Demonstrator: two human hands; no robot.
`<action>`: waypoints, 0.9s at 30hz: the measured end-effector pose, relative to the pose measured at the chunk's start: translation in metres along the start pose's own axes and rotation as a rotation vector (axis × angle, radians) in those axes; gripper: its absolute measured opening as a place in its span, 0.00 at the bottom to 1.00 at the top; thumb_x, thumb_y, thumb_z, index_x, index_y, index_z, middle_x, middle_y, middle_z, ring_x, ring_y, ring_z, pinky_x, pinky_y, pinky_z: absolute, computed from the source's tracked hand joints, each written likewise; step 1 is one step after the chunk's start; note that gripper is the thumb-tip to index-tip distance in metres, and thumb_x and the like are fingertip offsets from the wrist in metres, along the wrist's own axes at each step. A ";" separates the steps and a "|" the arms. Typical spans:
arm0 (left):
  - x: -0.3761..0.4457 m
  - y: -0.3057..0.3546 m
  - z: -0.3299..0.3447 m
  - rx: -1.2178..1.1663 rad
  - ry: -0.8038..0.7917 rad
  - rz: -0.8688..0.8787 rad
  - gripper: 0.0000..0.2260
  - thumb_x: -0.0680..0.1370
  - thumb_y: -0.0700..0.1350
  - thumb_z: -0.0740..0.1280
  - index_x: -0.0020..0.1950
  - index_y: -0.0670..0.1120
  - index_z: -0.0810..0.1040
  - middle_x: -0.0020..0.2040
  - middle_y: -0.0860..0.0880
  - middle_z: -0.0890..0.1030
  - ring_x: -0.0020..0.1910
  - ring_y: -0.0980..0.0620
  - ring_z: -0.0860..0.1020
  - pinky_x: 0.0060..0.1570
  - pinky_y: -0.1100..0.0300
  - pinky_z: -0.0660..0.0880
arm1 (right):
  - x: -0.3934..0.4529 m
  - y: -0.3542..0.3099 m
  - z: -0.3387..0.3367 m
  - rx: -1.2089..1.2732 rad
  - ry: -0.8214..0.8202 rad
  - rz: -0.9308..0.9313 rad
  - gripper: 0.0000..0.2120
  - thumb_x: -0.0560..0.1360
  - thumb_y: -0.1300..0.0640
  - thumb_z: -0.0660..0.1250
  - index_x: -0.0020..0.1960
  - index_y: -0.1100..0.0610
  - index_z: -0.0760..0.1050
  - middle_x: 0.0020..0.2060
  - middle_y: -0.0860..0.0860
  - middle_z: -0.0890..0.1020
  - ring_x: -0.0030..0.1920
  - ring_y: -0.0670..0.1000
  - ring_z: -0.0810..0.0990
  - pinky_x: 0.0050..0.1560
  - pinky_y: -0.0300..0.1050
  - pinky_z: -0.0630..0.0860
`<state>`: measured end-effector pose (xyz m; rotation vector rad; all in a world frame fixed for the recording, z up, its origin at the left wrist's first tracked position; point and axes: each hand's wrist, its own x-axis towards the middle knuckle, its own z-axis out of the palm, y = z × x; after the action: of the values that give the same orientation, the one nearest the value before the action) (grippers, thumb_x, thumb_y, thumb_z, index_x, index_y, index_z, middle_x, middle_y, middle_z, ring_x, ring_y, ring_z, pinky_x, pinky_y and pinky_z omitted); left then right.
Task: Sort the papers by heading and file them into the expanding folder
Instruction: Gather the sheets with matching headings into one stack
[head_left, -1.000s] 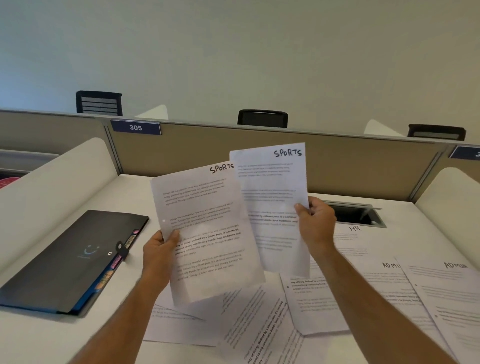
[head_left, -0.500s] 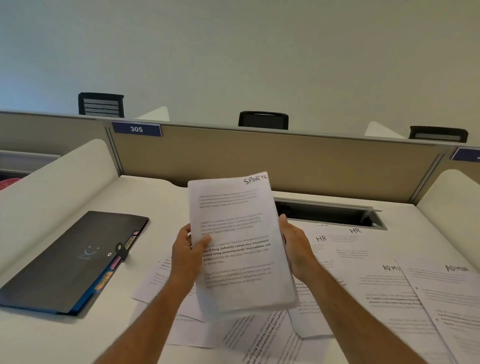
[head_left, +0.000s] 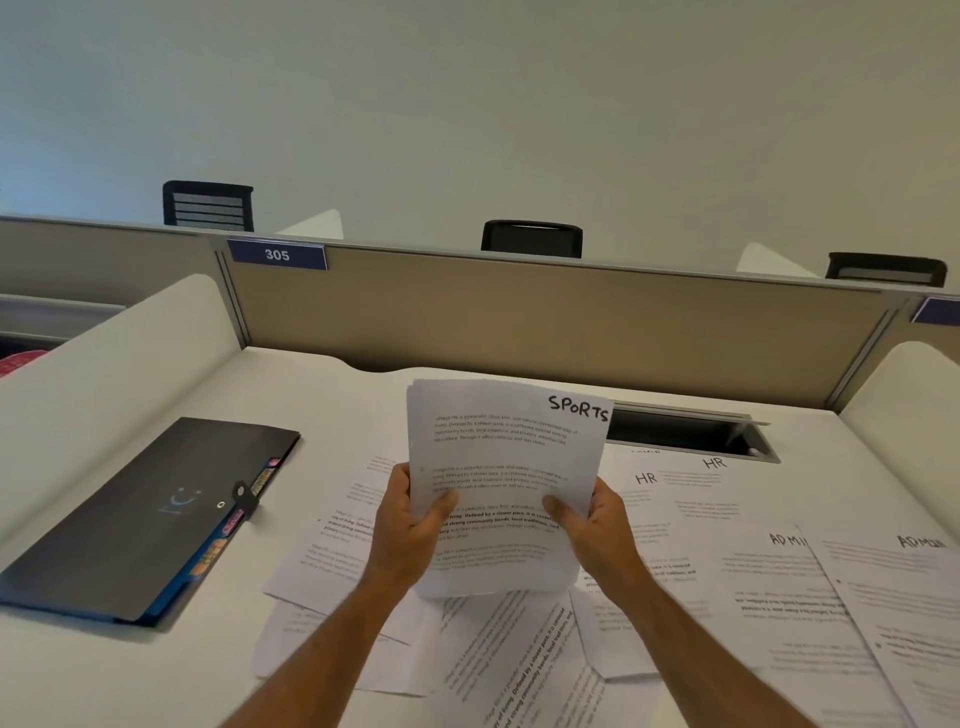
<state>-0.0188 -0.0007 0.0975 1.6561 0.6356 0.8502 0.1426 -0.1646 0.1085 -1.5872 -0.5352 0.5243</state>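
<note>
Both hands hold a small stack of white sheets headed SPORTS (head_left: 506, 457) upright above the desk's middle. My left hand (head_left: 410, 525) grips its left edge and my right hand (head_left: 592, 525) grips its right edge, thumbs on the front. More printed sheets lie spread on the desk below: two headed HR (head_left: 670, 493) behind the right hand and two headed ADMIN (head_left: 857, 597) at the right. Several other sheets (head_left: 493, 660) lie at angles under my forearms, their headings hidden. The black expanding folder (head_left: 135, 519) lies shut at the left, coloured tabs showing along its right edge.
A white desk (head_left: 311, 395) is bounded by a tan partition (head_left: 519, 312) at the back and white curved side dividers (head_left: 104, 374). An open cable slot (head_left: 680, 431) sits behind the held sheets. Black chair backs (head_left: 530, 239) rise beyond the partition.
The two SPORTS sheets, held apart a second ago, have been brought together into one stack. Both hands moved inward and lower, and now grip the stack's two sides.
</note>
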 end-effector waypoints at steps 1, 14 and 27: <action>-0.001 -0.001 0.000 0.001 0.002 -0.002 0.15 0.73 0.51 0.71 0.56 0.51 0.72 0.51 0.52 0.82 0.47 0.54 0.84 0.39 0.56 0.83 | -0.001 0.002 0.001 -0.012 -0.007 -0.002 0.16 0.75 0.62 0.72 0.60 0.52 0.75 0.52 0.51 0.84 0.51 0.55 0.85 0.49 0.57 0.84; 0.003 -0.017 -0.007 0.144 -0.059 -0.032 0.08 0.79 0.51 0.70 0.56 0.54 0.75 0.50 0.54 0.85 0.49 0.57 0.84 0.48 0.54 0.83 | 0.014 0.019 -0.013 0.004 0.100 0.011 0.08 0.75 0.62 0.73 0.53 0.54 0.81 0.45 0.51 0.87 0.46 0.54 0.86 0.44 0.48 0.84; 0.014 -0.087 -0.117 1.092 -0.018 -0.612 0.54 0.63 0.73 0.72 0.78 0.48 0.55 0.75 0.43 0.65 0.74 0.38 0.62 0.69 0.35 0.61 | 0.022 0.037 -0.100 0.175 0.408 0.199 0.14 0.74 0.70 0.71 0.56 0.57 0.78 0.43 0.50 0.83 0.42 0.51 0.81 0.42 0.42 0.76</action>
<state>-0.1020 0.0991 0.0313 2.1764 1.6749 -0.0285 0.2228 -0.2319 0.0792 -1.5324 -0.0231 0.3686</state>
